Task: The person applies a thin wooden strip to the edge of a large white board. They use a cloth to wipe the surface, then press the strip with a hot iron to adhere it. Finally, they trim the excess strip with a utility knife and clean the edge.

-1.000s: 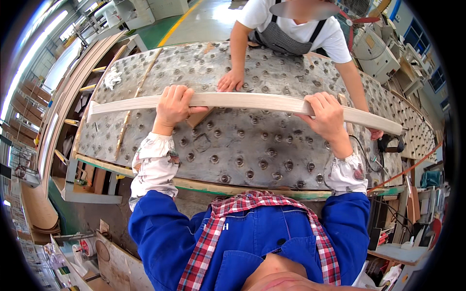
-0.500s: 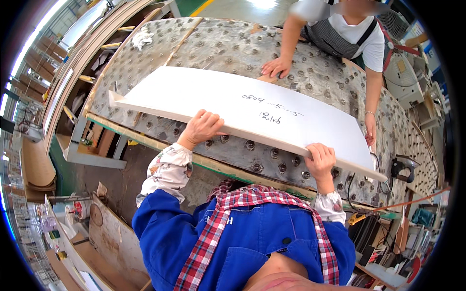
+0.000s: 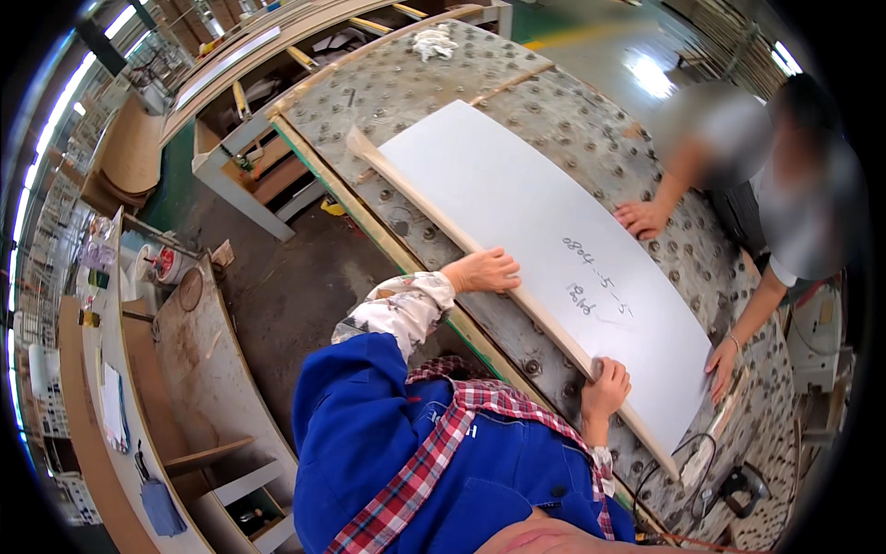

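Both hands on the near edge of a white panel

White panel, wood-coloured strip along its near long side, lies lengthwise beside the near edge of the studded worktop. Cannot tell whether it rests fully on the studs. Dark handwriting on the upper face, towards the right end.

Left hand: clamped on the strip near mid-length, fingers over the top; thumb hidden. Right hand: apart from the left, clamped on the same side nearer the panel's right end, fingers curled.

Co-worker across the worktop: one hand at the panel's far long side, the other just beside its far right corner. Contact cannot be told for either.

Also on the worktop: dark iron near the near right corner; crumpled white cloth by the left end.
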The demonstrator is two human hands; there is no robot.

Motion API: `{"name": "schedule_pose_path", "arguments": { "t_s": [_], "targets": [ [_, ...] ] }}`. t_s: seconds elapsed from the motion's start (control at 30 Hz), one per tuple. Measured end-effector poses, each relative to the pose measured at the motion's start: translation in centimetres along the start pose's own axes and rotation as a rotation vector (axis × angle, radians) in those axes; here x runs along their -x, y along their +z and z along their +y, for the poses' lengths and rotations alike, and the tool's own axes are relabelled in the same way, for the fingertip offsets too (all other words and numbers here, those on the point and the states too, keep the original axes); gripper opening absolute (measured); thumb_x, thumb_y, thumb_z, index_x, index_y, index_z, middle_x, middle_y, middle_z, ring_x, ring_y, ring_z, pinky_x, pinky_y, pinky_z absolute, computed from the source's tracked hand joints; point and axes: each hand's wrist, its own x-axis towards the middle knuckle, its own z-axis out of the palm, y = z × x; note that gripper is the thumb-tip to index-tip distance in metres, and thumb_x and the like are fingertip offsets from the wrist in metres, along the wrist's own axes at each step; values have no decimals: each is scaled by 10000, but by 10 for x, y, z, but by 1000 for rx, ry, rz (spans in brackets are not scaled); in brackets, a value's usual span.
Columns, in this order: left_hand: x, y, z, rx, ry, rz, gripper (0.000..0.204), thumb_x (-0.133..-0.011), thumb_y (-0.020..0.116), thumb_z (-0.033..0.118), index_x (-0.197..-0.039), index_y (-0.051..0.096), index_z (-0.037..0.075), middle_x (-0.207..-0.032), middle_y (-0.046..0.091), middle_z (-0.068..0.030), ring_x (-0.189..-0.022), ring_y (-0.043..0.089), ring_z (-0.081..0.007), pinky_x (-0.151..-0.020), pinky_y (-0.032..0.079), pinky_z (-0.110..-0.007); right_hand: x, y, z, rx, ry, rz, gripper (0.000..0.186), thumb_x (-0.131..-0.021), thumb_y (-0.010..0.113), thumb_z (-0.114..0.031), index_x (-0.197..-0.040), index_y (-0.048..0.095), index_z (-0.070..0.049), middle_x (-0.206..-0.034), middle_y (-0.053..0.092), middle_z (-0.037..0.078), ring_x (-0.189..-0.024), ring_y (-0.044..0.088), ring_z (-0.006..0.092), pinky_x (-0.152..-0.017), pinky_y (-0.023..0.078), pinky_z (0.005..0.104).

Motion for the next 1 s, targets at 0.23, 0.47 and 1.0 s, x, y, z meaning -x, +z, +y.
{"name": "schedule_pose_path", "arguments": {
  "t_s": [0.23, 0.47, 1.0],
  "targets": [
    [25, -29, -44, 247, -188, 209, 356, -777, 584, 468, -905, 509, 145, -809, 485, -22, -767, 490, -197, -707, 403, -325, -2, -5, -25, 67, 160, -157, 522, -579, 710, -14, -1053, 530, -137, -1033, 516, 71, -981, 498, 279, -817, 381, 403],
    [184, -12, -268, 174, -1050, 330, 97, -802, 551, 123, -749, 604, 61, -781, 581, -116, -785, 564, -296, -686, 450, -418, -3, -6, -41, 332, 384, -307, 654, -599, 668, 49, -1180, 454, -163, -1124, 471, 76, -1050, 478, 295, -836, 389, 414],
    [318, 115, -470, 158, -1683, -93, 323, -735, 688, 235, -1001, 638, 59, -971, 629, -189, -948, 593, -339, -819, 473, -417, 4, -28, -141, 258, 662, -209, 664, -708, 607, 14, -1315, 337, -1, -1313, 352, 225, -1203, 369, 390, -981, 334, 434]
  ]
}}
